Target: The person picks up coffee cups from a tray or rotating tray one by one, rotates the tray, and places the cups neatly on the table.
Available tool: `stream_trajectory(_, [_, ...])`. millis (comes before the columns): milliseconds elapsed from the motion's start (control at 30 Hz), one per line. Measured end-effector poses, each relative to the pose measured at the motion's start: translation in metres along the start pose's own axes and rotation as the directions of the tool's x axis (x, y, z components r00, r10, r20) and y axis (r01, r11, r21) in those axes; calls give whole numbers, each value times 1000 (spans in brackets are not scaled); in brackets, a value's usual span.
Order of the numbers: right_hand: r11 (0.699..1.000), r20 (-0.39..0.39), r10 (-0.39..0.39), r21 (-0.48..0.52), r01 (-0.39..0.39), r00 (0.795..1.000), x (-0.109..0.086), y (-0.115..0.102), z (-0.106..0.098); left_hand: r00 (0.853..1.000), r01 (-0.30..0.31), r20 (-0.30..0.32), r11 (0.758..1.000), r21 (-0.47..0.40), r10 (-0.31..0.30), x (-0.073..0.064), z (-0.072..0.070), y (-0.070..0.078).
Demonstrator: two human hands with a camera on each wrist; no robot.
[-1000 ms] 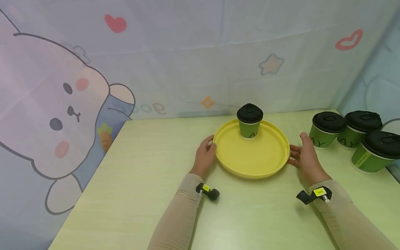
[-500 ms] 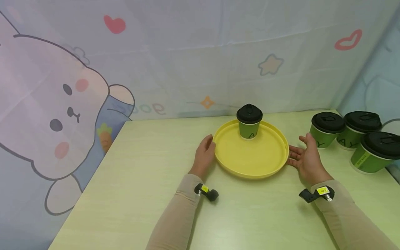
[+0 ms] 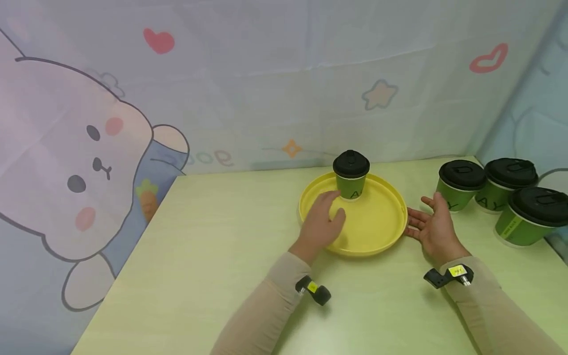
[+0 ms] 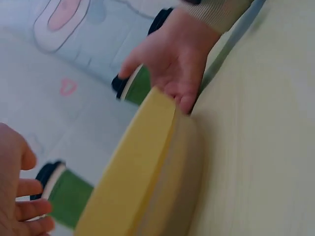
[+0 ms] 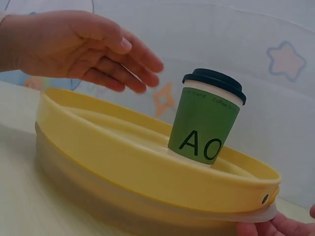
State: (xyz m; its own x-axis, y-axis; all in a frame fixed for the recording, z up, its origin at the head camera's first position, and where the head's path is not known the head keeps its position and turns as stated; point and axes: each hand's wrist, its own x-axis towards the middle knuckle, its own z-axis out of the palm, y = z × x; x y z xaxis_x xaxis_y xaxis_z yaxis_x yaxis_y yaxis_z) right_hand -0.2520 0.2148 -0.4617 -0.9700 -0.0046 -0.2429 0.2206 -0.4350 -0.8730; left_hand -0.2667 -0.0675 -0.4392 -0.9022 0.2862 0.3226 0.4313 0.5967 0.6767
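Tray [image 3: 377,222], yellow, round, raised rim, flat on the pale counter [image 3: 199,256] near its far edge; rim also seen close in the left wrist view [image 4: 142,167] and the right wrist view [image 5: 147,172]

Cup [image 3: 351,175], green paper, black lid, upright inside the tray at its far side; letters "AO" on the wall in the right wrist view [image 5: 206,123]

Left hand [image 3: 323,222], fingers straight and relaxed, held over the near-left part of the tray, fingertips just short of the cup; holds nothing. In the right wrist view [image 5: 83,49] it hangs above the rim, clear of the cup. Only its fingers [image 4: 24,206] show at the edge of the left wrist view

Right hand [image 3: 432,224], fingers spread and straight, palm turned to the tray, fingertips at the right rim; in the left wrist view [image 4: 172,64] the fingertips touch the rim's outer edge. Grips nothing

Three more cups, same green with black lids, upright in a cluster on the counter at far right, outside the tray: one nearest the right hand [image 3: 459,185], one behind it [image 3: 506,185], one nearest the viewer [image 3: 530,214]

Sleeves, beige, on both forearms; small black wrist device with yellow tag on each [image 3: 314,290] [image 3: 448,276]

Backdrop [image 3: 88,148], pale cloth printed with a rabbit, hearts and a star, behind and beside the counter
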Motion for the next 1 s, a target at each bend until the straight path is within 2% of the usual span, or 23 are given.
stream_trajectory(33, [1000, 1, 11, -6, -11, 1000, 0, -1, 0, 998, -12, 67, 1000, 26, 10, 0, 3, 7])
stream_trajectory(100, [999, 9, 40, -18, -40, 999, 1, -4, 0, 980, -22, 198, 997, 76, 7, 0, 8, 20])
stream_trajectory(167, [997, 16, 75, -21, -75, 997, 2, -8, 0, 950, -31, 311, 991, 133, -12, 0, 14, 31])
stream_trajectory(233, [994, 27, 105, -14, -105, 994, 3, -12, -1, 914, -32, 403, 984, 177, -43, 0, 20, 39])
stream_trajectory(333, [992, 27, 129, -12, -128, 991, 3, -15, -1, 870, -8, 485, 981, 191, -88, 0, 26, 46])
stream_trajectory(433, [991, 23, 131, -11, -131, 991, 3, -14, -2, 840, 26, 531, 987, 161, -109, -1, 29, 49])
stream_trajectory(533, [992, 20, 128, -23, -127, 992, 3, -13, -2, 823, 31, 558, 989, 145, -107, -2, 28, 50])
stream_trajectory(700, [992, 23, 125, -22, -125, 992, 4, -12, -3, 802, 19, 588, 988, 151, -105, -3, 27, 49])
stream_trajectory(1000, [992, 50, 123, -9, -122, 991, 5, -11, -6, 789, -13, 606, 985, 173, -96, -4, 20, 43])
